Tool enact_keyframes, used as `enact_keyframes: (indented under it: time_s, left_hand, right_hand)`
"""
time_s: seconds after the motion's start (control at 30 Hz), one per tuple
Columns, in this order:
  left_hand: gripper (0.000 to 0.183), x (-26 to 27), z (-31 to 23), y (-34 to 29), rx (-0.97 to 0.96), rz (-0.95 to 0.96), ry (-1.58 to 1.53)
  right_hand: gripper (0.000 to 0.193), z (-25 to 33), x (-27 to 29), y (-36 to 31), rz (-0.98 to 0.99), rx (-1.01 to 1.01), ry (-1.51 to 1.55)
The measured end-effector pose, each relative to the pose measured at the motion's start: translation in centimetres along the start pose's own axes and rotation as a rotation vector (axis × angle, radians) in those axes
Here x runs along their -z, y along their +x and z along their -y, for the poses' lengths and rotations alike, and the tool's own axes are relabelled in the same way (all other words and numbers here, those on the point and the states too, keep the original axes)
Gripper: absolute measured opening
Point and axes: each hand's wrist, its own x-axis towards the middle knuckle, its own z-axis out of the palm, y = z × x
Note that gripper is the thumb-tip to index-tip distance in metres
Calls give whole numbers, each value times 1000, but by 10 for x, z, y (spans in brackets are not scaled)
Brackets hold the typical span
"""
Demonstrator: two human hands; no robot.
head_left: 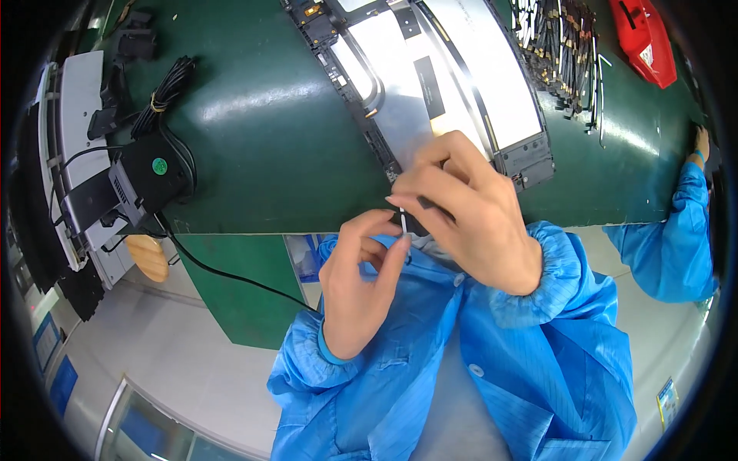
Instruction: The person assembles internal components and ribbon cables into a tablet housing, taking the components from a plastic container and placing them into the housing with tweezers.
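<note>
Key relation, judged from the view: a small white strip (403, 222) sits between the two hands, in the air around the line of the bench's (269, 184) near edge. Its long axis runs roughly away from the wearer, crosswise to that edge. The left hand (354, 292) takes the end toward the wearer; the right hand (488, 223) is at the far end, on the bench side.

The flat panel assembly (384, 92) lies just beyond, running from the bench's far side down to near the near edge, its own length slanting right as it comes closer. The right hand is the nearer to it and covers part of its near end; contact with the panel cannot be told.

Grip, left: thumb and fingertip pinched on the strip, little gap.
Grip, right: thumb and forefinger tips nearly together at the strip's far end; whether they pinch it or only touch is too small to tell. Other fingers curled.

Bundle of dark flat cables (565, 50): toward the bench's far right corner, well apart.
</note>
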Motion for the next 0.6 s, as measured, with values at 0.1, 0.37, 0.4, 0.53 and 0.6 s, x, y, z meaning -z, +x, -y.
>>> enact_keyframes:
  time_s: [0.1,0.37,0.4,0.53,0.6]
  left_hand:
    - [26,0,1,5,-64,1,17]
    - [15,3,0,17,-202,-45,-75]
    - [14,2,1,20,-303,-32,-102]
    - [24,-3,-4,28,-353,-87,-161]
    - [40,-1,-6,41,-575,-144,110]
  right_hand:
    - [15,7,3,-2,-58,29,201]
    - [26,2,21,2,66,-163,458]
    - [26,-5,18,2,46,-50,440]
    - [19,-1,25,-3,-69,111,436]
    - [26,2,26,-6,-71,125,437]
